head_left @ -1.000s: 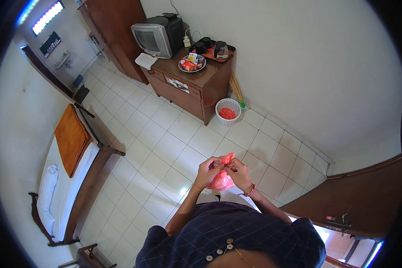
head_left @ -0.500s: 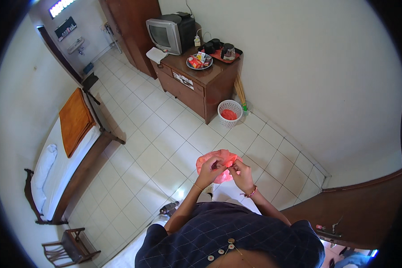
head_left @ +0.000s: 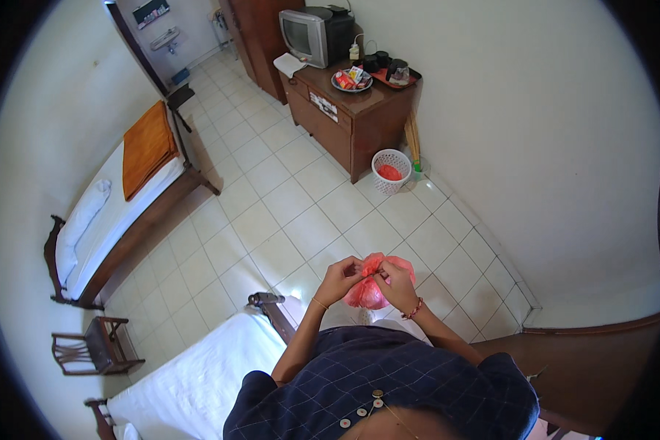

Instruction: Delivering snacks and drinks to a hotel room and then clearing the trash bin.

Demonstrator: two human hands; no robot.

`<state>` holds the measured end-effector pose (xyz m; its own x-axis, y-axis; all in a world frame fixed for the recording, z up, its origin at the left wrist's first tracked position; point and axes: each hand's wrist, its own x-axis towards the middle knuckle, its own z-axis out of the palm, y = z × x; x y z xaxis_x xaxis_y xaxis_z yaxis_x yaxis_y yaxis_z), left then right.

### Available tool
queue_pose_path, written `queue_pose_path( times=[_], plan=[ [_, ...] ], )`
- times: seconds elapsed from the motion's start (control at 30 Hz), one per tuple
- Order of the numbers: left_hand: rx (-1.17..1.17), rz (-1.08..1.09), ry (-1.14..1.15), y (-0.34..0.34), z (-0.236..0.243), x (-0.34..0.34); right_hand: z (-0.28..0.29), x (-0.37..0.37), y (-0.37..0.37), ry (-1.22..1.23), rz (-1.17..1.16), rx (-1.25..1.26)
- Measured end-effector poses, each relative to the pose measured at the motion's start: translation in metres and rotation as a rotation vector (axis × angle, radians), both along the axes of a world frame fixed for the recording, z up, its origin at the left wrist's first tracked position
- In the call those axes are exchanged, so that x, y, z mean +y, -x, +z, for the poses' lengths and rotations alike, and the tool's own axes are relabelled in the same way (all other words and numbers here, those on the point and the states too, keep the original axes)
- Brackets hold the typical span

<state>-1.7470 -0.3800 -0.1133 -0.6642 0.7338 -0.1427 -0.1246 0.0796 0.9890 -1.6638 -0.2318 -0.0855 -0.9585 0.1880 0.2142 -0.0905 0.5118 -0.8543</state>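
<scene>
Hands (head_left: pixel 339 283) (head_left: pixel 400 289) still in a pinch on red bag (head_left: pixel 368 296), more white bed (head_left: pixel 205 367) in view

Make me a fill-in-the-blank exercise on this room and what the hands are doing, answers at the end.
1. Of the left hand and the right hand, ____ grip the plastic bag.
2. The thicker, reddish bracelet is worn just behind the ____ hand.
3. The television stands on ____ of the brown cabinet.
4. The perforated wastebasket beside the brown cabinet is coloured ____.

Missing words: both; right; top; white.
</scene>
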Motion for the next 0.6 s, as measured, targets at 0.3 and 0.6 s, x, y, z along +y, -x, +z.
queue_pose_path(
  times=[0.3,0.6],
  plan=[
    [0.068,0.2,-0.05,-0.06,-0.004,-0.004,0.003,-0.002,-0.034,0.027,0.105,-0.013],
    [0.118,0.217,-0.072,-0.083,-0.011,-0.016,0.0,-0.014,-0.059,-0.034,0.109,-0.021]
  ],
)
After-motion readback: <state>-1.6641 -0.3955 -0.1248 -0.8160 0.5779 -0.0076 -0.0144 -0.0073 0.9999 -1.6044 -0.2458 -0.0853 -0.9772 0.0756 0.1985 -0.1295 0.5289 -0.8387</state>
